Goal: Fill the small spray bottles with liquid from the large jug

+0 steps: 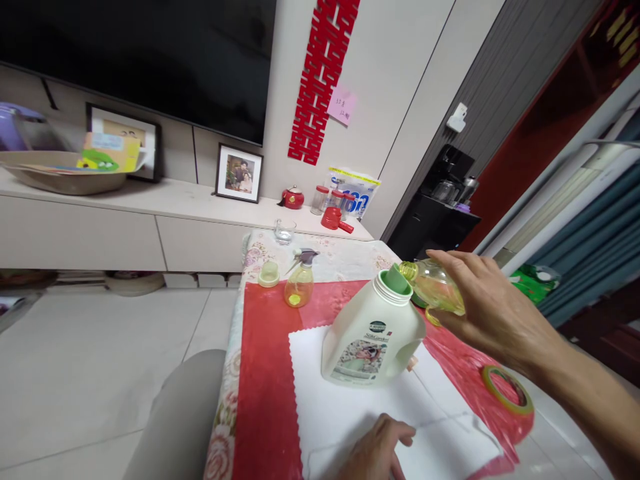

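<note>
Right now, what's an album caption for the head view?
Right hand holds tilted bottle at green spout of pale jug.

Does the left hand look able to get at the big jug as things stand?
Probably yes: the left hand seems empty and is near the big jug, with only the white sheet between them.

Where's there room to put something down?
On the red sheet, left of the mat, in front of the sprayer; also the floral cloth behind the jug. It's crowded round the jug's mouth, where the right hand holds a bottle.
</note>
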### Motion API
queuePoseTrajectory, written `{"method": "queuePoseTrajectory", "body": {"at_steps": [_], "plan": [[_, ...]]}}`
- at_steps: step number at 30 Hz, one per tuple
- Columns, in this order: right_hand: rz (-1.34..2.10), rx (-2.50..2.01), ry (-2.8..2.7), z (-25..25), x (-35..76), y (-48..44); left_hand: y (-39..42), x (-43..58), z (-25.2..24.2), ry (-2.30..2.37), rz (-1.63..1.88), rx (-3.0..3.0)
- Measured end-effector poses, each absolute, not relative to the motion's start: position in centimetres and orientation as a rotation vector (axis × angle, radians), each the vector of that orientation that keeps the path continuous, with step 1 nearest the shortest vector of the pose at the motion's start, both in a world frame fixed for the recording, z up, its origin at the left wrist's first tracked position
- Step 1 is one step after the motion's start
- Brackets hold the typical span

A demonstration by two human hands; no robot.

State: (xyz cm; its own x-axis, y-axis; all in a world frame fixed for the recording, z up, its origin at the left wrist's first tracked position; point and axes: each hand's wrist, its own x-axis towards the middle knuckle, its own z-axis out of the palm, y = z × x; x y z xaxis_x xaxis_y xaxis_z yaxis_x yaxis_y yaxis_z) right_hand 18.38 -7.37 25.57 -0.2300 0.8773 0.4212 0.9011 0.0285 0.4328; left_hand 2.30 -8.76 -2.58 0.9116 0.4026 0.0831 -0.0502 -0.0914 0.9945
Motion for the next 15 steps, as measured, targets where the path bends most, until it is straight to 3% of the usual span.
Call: {"method": "queuePoseTrajectory", "body": {"at_steps": [15], "plan": [[-1.301, -1.919, -2.312, 27.2, 16.7, -6.8, -8.8, 2.5, -3.0, 0.284, 0.390, 1.627]]}}
